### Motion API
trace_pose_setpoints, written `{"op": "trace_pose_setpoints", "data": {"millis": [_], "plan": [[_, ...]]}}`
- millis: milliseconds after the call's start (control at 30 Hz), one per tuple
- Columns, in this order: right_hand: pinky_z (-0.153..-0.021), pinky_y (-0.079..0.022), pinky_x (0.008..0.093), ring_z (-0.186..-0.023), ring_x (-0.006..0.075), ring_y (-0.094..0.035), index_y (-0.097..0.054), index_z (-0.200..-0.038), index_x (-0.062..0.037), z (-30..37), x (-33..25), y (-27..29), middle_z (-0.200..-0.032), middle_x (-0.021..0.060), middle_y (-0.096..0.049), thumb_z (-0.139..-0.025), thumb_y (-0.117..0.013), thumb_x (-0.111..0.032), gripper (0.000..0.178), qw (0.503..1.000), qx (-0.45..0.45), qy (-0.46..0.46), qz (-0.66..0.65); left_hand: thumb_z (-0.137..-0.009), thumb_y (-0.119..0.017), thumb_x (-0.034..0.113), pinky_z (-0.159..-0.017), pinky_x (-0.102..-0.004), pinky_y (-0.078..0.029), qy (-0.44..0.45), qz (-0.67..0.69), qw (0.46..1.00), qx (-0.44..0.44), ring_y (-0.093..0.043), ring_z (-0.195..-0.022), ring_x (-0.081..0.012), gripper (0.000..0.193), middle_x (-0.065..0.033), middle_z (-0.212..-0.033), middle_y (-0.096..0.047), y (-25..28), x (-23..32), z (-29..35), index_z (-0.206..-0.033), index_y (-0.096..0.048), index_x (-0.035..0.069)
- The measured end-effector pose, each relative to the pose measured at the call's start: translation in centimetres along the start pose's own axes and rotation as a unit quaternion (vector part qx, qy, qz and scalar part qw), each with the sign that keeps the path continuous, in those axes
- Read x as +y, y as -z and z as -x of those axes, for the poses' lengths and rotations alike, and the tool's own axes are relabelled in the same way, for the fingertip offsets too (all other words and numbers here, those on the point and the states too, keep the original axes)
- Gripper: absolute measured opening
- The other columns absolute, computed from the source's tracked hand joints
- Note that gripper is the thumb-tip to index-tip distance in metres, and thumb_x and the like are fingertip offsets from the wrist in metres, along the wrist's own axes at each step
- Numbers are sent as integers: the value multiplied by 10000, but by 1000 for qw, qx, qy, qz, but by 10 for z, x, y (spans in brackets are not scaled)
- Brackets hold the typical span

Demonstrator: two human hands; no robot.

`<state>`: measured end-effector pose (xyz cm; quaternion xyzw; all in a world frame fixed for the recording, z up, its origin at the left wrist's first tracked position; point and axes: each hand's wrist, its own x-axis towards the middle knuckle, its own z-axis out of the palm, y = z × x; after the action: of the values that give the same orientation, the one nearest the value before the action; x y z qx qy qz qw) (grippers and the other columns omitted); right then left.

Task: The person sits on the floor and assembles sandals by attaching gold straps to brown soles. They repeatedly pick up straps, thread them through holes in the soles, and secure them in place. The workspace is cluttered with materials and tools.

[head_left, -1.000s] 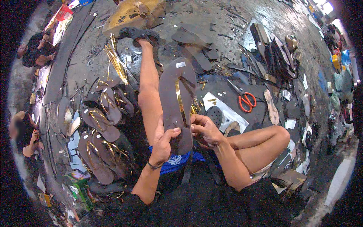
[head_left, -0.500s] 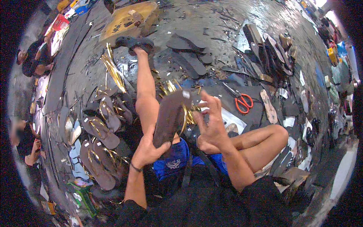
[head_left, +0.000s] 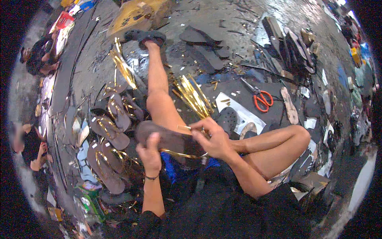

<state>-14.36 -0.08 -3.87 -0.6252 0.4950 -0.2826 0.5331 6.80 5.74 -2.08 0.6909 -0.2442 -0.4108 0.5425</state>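
A dark brown flip-flop (head_left: 165, 134) lies sideways across my lap, with a gold strap (head_left: 179, 153) running along its near side. My left hand (head_left: 150, 156) grips the sole's left end, thumb on top. At the other end, my right hand (head_left: 215, 139) is closed, and a short gold strip (head_left: 184, 127) pokes out from its fingertips over the sole. Whether that strip joins the flip-flop's strap is hidden by the fingers. Just beyond, a bundle of loose gold strips (head_left: 194, 95) lies on the dark mat.
Finished-looking flip-flops with gold straps (head_left: 105, 165) are piled at my left. Red-handled scissors (head_left: 262, 100) lie on the mat (head_left: 234, 87) at right, near a white sheet (head_left: 248, 119). Dark soles (head_left: 205, 55) and a yellowish block (head_left: 137, 18) sit farther off. Other people (head_left: 38, 147) sit at far left.
The flip-flop has turned from upright to sideways and come lower and left. My right hand has moved down to its end, its spread fingers now closed. The gold bundle is uncovered.
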Motion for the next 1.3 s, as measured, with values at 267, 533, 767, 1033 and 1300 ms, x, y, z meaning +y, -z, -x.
{"op": "trace_pose_setpoints", "data": {"millis": [267, 533, 767, 1033, 1300], "plan": [[-594, -525, 390, -697, 266, -641, -705, -946, -106, 24, -9, -2, -833, 63, -603, -829, -743, -178, 143, 976, 54, 125, 169, -831, -745, 62, -822, -310, -526, -5, -123, 956, -267, -656, -878, -137, 241, -56, -969, -717, -9, 6, 18, -1054, -669, 12], [-566, -489, 387, -668, 259, -624, -675, -895, -93, 35, -10, -13, -775, 66, -575, -758, -767, -124, 168, 959, 94, 158, 215, -818, -735, 46, -853, -309, -523, -48, -137, 947, -288, -661, -932, -153, 328, -81, -1006, -701, -9, 7, 19, -1126, -633, -1], [-576, -504, 404, -695, 302, -646, -641, -1023, -48, 25, 1, -2, -811, 102, -595, -824, -742, -196, 268, 980, -10, 140, 142, -813, -715, 32, -909, -319, -512, -61, -137, 937, -317, -656, -1024, -169, 406, -113, -1075, -699, -10, 5, 17, -1207, -621, -7], [-739, -563, 340, -835, 258, -705, -664, -1015, -35, 22, -15, 0, -947, 116, -694, -880, -744, -223, 245, 994, -56, -81, -56, -826, -711, 68, -930, -336, -511, -30, -163, 917, -362, -655, -1064, -182, 431, -136, -1174, -693, 0, 2, 12, -1241, -621, -10], [-689, -541, 403, -789, 327, -663, -647, -983, -34, 32, 1, -12, -887, 139, -641, -845, -728, -130, 187, 991, 24, 94, 93, -831, -739, 110, -913, -336, -515, -94, -179, 914, -352, -666, -1028, -214, 433, -127, -1079, -679, -8, 0, 9, -1226, -601, -1]]}}
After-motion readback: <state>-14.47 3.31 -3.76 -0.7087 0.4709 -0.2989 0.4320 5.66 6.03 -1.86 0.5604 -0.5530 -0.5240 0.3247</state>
